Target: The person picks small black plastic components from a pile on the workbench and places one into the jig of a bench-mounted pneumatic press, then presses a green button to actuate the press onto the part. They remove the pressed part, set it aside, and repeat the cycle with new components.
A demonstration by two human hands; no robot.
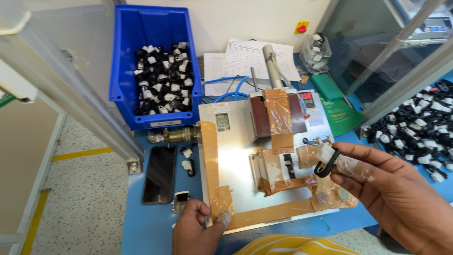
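My right hand (391, 189) pinches a small black clip with a white tag (326, 159) between thumb and forefinger, holding it above the right side of a metal fixture plate (236, 160) taped with brown tape. A finger cot covers one fingertip. My left hand (196, 229) rests at the plate's near left corner, thumb pressed on the taped edge and holding nothing I can see. A small black part (288, 165) sits in the fixture's middle slot.
A blue bin (155, 61) of black and white clips stands at the back left. A dark phone (159, 174) and two loose clips (188, 158) lie left of the plate. A heap of clips (417, 130) fills the right. Papers (245, 61) lie behind.
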